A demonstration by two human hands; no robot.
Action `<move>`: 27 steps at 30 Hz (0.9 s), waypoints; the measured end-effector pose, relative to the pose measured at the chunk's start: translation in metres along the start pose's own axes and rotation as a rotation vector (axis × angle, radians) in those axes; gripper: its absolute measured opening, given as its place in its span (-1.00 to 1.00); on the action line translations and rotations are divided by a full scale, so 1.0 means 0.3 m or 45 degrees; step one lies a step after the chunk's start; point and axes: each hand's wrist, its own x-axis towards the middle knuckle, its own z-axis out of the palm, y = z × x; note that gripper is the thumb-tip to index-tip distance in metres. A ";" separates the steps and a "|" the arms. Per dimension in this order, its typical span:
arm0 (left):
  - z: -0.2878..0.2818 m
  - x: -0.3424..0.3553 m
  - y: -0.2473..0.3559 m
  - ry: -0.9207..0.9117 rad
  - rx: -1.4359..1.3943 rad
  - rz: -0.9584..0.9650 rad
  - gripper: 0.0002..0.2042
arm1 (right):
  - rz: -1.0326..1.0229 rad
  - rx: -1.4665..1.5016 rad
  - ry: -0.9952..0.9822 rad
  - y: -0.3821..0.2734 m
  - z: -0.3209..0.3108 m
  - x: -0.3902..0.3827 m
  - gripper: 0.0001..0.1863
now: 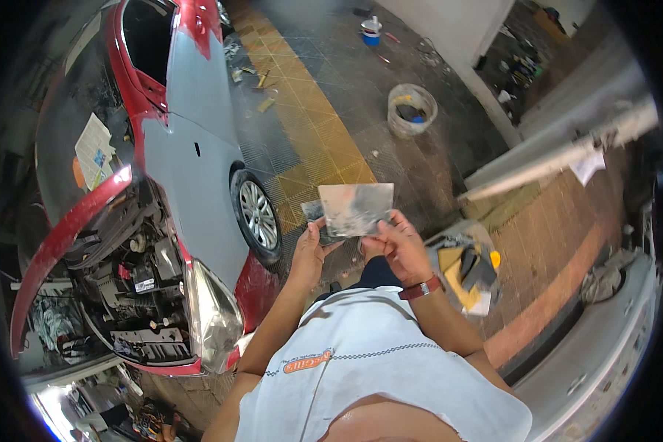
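Observation:
In front of my body, my right hand (404, 247) pinches a pale rectangular sheet (357, 208) by its lower right corner. Grey and black smudges cover much of its beige face; whether it is sandpaper or a thin board, I cannot tell. My left hand (311, 250) is closed round the lower edge of a smaller dark grey flat piece (313, 214). That piece lies partly behind the pale sheet, so much of it is hidden. To the left stands a car with a grey-primed door and fender (199, 158), apart from both hands.
The car's bonnet (59, 254) is raised over the engine bay. Its front wheel (256, 210) is left of my hands. A whitish bucket (412, 110) stands ahead on the tiled floor. Yellow and dark pieces (468, 272) lie in a heap at my right, near a silver car panel (604, 376).

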 end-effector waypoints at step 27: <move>-0.150 1.942 0.891 0.091 -0.187 0.283 -0.68 | -0.379 -0.311 0.160 -0.947 0.436 1.932 -0.61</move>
